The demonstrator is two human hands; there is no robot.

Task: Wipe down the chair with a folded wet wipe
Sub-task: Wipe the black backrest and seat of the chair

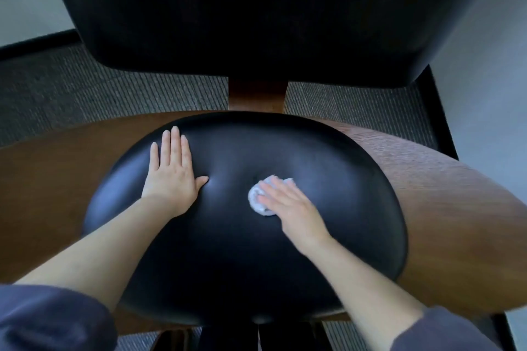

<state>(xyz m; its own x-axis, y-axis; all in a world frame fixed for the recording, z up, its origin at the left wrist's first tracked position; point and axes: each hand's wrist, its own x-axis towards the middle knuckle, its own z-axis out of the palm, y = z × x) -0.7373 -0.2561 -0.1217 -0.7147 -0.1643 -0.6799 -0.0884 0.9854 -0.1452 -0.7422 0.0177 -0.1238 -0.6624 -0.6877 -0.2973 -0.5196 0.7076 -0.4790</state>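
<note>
The chair fills the view: a black leather seat cushion (233, 251) set in a brown wooden shell (445, 208), with a black backrest (256, 8) above. My left hand (172, 174) lies flat on the left part of the cushion, fingers together and pointing away from me, holding nothing. My right hand (288, 205) presses flat on a bunched white wet wipe (256, 198) near the middle right of the cushion. The wipe shows to the left of and beyond my fingers; the part under my palm is hidden.
A brown wooden post (256, 94) joins the seat to the backrest. Grey ribbed carpet (85, 88) lies under the chair. Pale walls with a black baseboard (34, 43) stand at the left and right. Dark chair legs (228, 339) show below the seat.
</note>
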